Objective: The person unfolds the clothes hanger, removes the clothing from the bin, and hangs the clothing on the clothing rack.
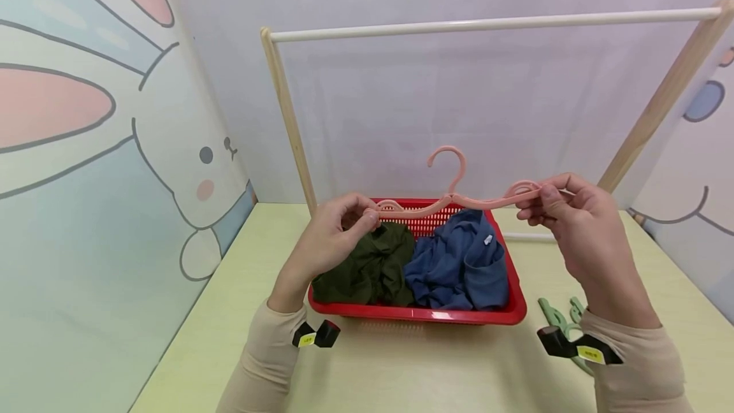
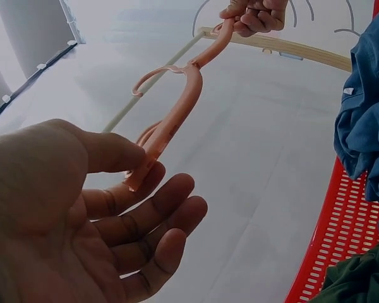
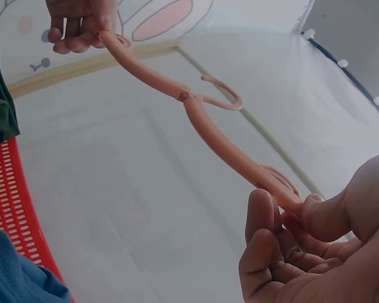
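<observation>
A pink clothes hanger [image 1: 431,206] is held up above the back of a red basket [image 1: 415,314], its hook pointing upward. My left hand [image 1: 329,231] pinches one end of it between thumb and forefinger; the other fingers are loosely bent in the left wrist view. The opposite end is pinched by my right hand [image 1: 590,231], whose thumb [image 3: 325,218] presses on the hanger's tip. Inside the basket lie a crumpled dark green garment [image 1: 381,263] on the left and a blue garment [image 1: 459,260] with a small white tag on the right.
Behind the basket stands a rack with a white rail [image 1: 493,25] and wooden posts [image 1: 294,126]. Green hangers [image 1: 553,314] lie on the pale table [image 1: 436,375] at right, partly hidden by my right wrist. Walls with rabbit drawings [image 1: 172,145] rise at both sides.
</observation>
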Demonstrator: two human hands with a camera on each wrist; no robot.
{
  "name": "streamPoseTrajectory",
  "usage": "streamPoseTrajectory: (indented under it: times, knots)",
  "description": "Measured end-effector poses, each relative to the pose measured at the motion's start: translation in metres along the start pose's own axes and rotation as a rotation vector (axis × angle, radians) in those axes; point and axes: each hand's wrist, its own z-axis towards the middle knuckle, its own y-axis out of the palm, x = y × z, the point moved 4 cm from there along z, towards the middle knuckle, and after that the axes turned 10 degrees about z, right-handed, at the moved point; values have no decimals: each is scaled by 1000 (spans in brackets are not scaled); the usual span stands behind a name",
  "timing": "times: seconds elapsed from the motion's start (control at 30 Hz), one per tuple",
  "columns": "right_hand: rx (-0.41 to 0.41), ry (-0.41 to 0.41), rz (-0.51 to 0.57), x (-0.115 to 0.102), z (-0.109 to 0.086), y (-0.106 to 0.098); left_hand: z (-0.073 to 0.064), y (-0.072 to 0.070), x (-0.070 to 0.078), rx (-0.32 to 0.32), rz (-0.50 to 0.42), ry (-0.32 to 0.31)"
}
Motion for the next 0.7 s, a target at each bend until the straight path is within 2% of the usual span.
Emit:
streamPoseTrajectory:
  times: [0.13, 0.37, 0.7]
  knots:
    - [3, -7, -5, 0, 0, 1, 0, 1, 0, -17, 5, 0]
    - [15, -7, -11, 1, 0, 2, 3, 4, -1, -54, 38, 37]
    - [3, -26, 41, 1, -1, 6, 2, 6, 0, -97, 63, 49]
